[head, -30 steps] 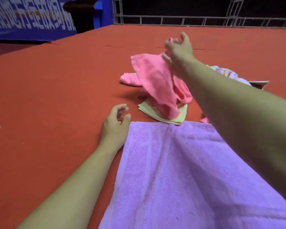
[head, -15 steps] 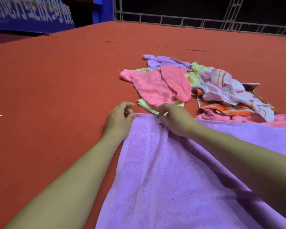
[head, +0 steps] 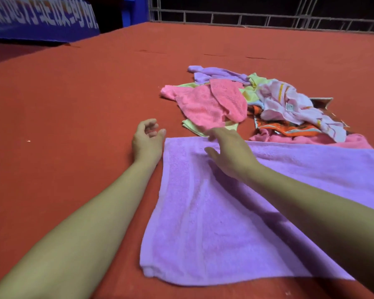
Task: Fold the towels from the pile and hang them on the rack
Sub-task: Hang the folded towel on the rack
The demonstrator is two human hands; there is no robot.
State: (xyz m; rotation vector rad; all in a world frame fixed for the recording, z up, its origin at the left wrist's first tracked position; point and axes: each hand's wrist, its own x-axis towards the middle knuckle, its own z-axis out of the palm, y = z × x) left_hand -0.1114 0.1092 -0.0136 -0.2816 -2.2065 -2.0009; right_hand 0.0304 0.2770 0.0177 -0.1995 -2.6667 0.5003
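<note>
Here the red carpet (head: 73, 126) runs wide and bare left of the purple towel (head: 203, 223), which lies flat, with the pile (head: 257, 104) just beyond its far edge. The right hand (head: 231, 154) spreads over its far-left corner; the left hand (head: 147, 141), loosely curled, rests beside.

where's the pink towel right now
In the head view, the pink towel lies on the left front of the pile, on the red surface just beyond the spread purple towel and the right hand.
</note>
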